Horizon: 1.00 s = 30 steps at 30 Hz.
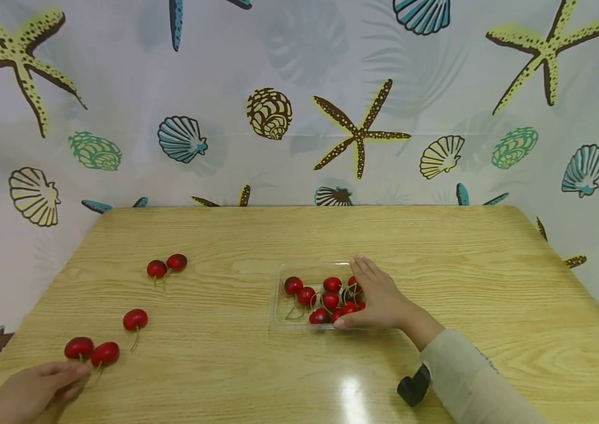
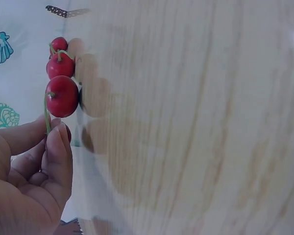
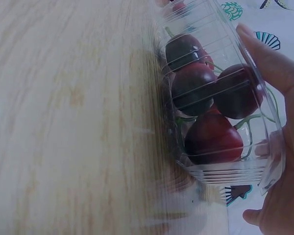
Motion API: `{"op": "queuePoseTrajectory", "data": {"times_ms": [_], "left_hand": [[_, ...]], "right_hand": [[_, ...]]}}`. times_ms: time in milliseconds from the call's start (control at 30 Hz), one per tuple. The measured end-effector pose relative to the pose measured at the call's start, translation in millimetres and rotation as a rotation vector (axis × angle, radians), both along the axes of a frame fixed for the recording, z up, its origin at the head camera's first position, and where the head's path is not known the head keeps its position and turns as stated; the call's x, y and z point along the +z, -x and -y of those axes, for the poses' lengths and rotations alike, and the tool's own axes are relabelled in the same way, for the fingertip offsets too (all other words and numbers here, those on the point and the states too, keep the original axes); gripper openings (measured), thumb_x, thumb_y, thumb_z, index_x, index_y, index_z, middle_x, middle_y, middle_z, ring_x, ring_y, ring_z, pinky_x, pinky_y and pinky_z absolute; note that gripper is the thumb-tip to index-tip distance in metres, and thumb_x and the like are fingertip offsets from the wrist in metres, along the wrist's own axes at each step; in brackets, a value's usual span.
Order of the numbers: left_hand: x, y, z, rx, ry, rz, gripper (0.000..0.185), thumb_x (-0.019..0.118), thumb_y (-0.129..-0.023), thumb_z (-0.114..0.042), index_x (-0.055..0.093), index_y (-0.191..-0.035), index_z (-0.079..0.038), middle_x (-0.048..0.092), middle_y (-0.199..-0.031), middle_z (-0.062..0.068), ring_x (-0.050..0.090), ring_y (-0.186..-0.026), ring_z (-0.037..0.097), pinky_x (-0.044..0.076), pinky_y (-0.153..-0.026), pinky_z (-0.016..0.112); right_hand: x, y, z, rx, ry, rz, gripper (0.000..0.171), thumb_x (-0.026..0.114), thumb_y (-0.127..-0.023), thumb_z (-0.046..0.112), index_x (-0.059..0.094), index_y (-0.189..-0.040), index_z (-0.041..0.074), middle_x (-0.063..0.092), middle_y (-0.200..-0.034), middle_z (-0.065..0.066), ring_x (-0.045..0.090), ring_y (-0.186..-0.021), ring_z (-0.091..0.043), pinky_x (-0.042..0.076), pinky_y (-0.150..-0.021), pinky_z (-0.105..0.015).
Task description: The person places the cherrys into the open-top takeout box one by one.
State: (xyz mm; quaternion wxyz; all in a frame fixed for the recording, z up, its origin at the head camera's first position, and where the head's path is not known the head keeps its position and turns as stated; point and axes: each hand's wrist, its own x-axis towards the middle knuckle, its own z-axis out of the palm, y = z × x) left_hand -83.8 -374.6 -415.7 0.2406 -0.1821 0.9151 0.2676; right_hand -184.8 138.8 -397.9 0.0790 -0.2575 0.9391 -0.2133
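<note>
At the front left of the table, my left hand pinches the green stem of a cherry between thumb and fingertips. Two red cherries lie right at these fingers, one on the left and one on the right. My right hand spans the right end of a clear plastic box, thumb at the near rim and fingers at the far rim, gripping it. Several cherries with green stems lie inside the box, partly covered by that hand in the head view.
A single cherry lies beyond the left hand, and a pair of cherries farther back. The wood-grain table ends at a hanging cloth printed with shells and starfish. A black object sits by the right sleeve.
</note>
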Motion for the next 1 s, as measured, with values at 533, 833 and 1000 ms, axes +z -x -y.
{"op": "queuePoseTrajectory", "data": {"times_ms": [533,833,1000], "left_hand": [[14.2,3.6,-13.9,0.161,-0.369,-0.049,0.084,0.043,-0.082,-0.054,0.026,-0.127,0.015,0.062,-0.094,0.005,0.057,-0.088,0.020,0.042,-0.076,0.041],[31.5,6.3,-43.2,0.319,-0.947,-0.183,0.017,0.060,-0.081,-0.019,0.060,-0.094,-0.009,0.060,-0.089,-0.004,0.059,-0.083,0.010,0.044,-0.077,0.030],[40.1,14.2,-63.3,0.266,-1.006,-0.216,0.009,0.056,-0.084,-0.013,0.065,-0.085,-0.014,0.061,-0.089,-0.006,0.059,-0.082,0.007,0.045,-0.075,0.025]], "right_hand": [[1.0,0.3,0.9,0.006,-0.005,0.003,0.111,0.061,-0.063,0.062,0.008,-0.137,-0.002,0.004,-0.142,-0.015,-0.001,-0.129,-0.027,0.008,-0.099,-0.047],[0.5,-0.3,0.7,0.001,0.005,0.002,0.111,0.062,-0.063,0.061,0.009,-0.137,-0.002,0.004,-0.142,-0.014,-0.001,-0.129,-0.027,0.007,-0.099,-0.048],[-0.1,0.4,1.0,0.002,0.004,-0.007,0.111,0.061,-0.063,0.062,0.010,-0.136,-0.003,0.004,-0.142,-0.014,-0.001,-0.129,-0.027,0.009,-0.099,-0.048]]}}
